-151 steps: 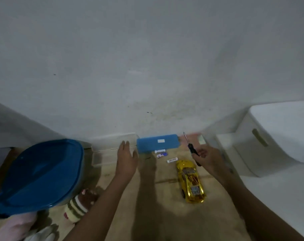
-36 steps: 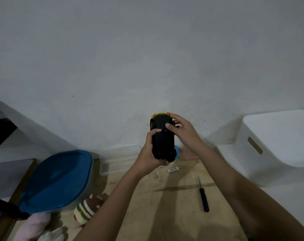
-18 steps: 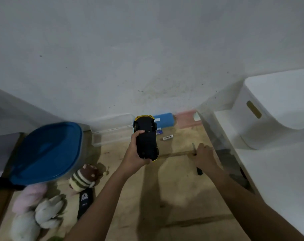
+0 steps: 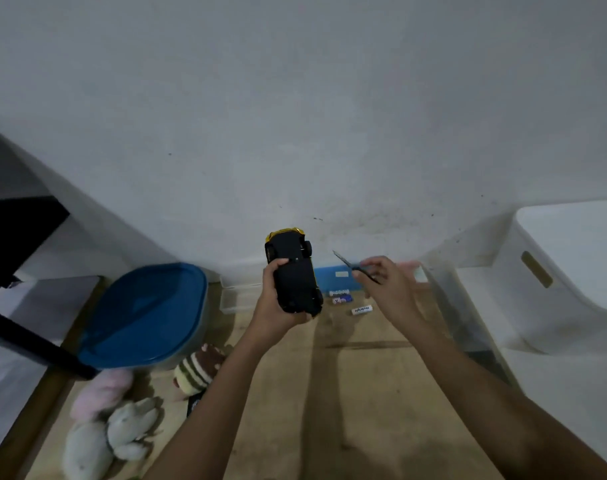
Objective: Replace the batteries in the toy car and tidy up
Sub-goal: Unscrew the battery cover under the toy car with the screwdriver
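A person's left hand (image 4: 278, 308) is gripping a yellow toy car with a black underside (image 4: 293, 273), holding it belly-up above the tan floor (image 4: 350, 393). The right hand (image 4: 388, 289) is pinching a small, motion-blurred screwdriver (image 4: 350, 266) just beside the car, tip angled toward it. A white cylindrical battery (image 4: 361, 310) is lying on the floor below, near a flat blue box (image 4: 333, 276) by the wall.

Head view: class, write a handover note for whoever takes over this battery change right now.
Left hand grips the yellow toy car, black underside facing the camera.
Right hand pinches the small dark-handled screwdriver, tip apart from the car.
White cylindrical battery lies on the wooden floor near the blue rectangular case.
Done: car flipped, tool in hand. Left: open cover, swap batteries, tidy.
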Demonstrator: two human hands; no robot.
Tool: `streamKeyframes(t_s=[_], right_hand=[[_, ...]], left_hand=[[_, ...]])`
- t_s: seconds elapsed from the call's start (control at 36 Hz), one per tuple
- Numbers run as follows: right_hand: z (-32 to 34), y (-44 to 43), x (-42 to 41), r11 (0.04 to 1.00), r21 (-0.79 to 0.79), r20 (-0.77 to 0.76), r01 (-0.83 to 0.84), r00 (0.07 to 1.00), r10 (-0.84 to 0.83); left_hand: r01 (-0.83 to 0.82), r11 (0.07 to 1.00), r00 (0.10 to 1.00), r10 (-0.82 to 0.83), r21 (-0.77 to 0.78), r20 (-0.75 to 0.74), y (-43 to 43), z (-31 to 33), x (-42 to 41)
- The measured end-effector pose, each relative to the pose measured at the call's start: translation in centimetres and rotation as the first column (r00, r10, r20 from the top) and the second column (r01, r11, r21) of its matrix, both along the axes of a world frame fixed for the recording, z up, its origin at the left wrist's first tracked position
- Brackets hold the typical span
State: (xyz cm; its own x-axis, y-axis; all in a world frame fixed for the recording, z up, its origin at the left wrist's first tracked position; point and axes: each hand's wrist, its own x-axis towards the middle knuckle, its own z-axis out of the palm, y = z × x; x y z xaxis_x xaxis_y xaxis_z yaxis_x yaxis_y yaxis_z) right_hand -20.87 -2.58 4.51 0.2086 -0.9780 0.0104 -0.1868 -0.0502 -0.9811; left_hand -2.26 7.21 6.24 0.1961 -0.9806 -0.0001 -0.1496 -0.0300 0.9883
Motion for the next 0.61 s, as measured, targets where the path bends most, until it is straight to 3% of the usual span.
streamKeyframes(t_s=[0.08,0.17,0.31,0.61], right_hand=[[3.7,-0.3,1.7,0.993,-0.099,0.16,-0.065,0.984,0.08],[6.3,-0.4,3.0,0.963,-0.239,0.215,-0.125,0.96,0.177],[8.5,-0.8,4.5,0.922,-0.369,0.192,-0.121,0.96,0.203],[8.8,-1.2,5.1,0.909,-0.391,0.125,-0.146,0.97,0.209]], left_hand=[[-0.035,0.998,0.999,0.036,-0.046,0.027,-0.7,1.0,0.7],[-0.078,0.994,0.996,0.081,-0.08,0.037,-1.1,1.8,1.4],[-0.093,0.986,0.995,0.098,-0.141,0.027,-1.6,3.4,2.1],[-0.094,0.983,0.995,0.096,-0.155,0.005,-2.4,4.1,2.3]])
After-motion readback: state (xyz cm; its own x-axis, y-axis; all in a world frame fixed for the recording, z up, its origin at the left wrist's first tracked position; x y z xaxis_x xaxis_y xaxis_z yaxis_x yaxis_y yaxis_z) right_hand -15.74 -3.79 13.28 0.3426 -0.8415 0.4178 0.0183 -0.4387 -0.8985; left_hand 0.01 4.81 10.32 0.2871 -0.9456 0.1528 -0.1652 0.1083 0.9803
